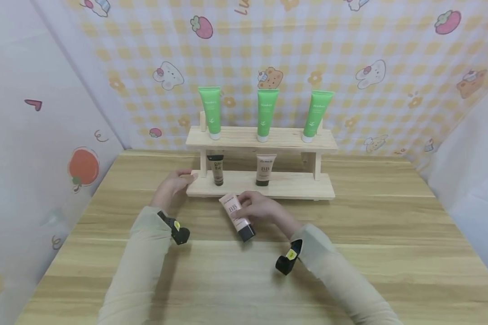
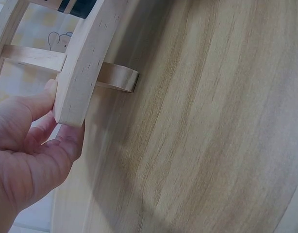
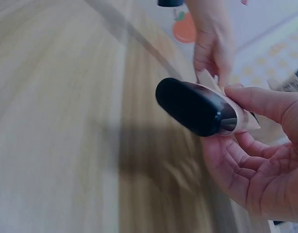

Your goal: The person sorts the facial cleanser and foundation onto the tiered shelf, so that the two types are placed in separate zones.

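My right hand (image 1: 260, 207) grips a pink BB cream tube (image 1: 232, 207) with a black cap, tilted in front of the lower shelf. In the right wrist view the thumb and fingers pinch the tube's sides, its black cap (image 3: 188, 107) toward the camera. My left hand (image 1: 174, 184) pinches the left end of the wooden two-tier rack (image 1: 297, 186), thumb above and fingers below the lower board (image 2: 81, 73). On that board stand a small dark-capped tube (image 1: 217, 170) at the left and another pink BB tube (image 1: 265, 169) near the middle.
Three green tubes, left (image 1: 211, 110), middle (image 1: 266, 113) and right (image 1: 317, 113), stand on the rack's upper board. Behind the rack hangs a yellow checked cloth (image 1: 236, 58). The wooden table (image 1: 382, 234) spreads in front and to both sides.
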`<state>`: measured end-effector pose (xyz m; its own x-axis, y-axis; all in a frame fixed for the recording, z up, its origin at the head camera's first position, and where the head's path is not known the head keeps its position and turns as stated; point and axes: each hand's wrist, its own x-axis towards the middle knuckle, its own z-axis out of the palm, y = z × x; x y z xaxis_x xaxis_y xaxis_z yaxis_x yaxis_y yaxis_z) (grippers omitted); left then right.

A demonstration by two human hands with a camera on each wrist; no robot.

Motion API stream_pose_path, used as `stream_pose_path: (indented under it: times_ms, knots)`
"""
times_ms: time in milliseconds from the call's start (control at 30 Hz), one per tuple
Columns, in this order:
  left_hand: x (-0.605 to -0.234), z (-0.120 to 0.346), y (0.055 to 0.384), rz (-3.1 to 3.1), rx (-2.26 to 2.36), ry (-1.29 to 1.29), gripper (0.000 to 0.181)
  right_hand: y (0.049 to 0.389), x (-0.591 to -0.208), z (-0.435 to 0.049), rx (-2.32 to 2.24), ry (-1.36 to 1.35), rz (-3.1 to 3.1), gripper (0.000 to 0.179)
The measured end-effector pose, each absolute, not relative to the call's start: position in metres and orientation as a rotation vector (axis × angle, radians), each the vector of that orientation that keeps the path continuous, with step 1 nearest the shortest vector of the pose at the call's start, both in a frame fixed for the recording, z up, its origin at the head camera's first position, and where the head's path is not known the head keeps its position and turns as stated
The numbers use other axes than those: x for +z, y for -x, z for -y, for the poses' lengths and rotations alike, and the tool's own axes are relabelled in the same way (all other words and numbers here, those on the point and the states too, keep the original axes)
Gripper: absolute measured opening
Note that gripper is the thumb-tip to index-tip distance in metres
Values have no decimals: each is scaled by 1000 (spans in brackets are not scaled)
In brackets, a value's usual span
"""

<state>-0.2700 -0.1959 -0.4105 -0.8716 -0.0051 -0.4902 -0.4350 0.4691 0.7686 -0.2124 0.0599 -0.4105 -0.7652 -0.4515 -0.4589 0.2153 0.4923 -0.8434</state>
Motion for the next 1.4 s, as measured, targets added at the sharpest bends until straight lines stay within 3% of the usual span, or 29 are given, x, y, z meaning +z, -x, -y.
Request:
stream_pose_path:
  times_ms: [800, 1400]
  knots:
    - [-410, 197, 271, -2294, 1373, 389, 56, 233, -379, -160, -1528, 140, -2007, 55]
    - [-410, 195, 271, -2298, 1392, 389, 56, 245, -377, -204, -1734, 83, -2057, 31]
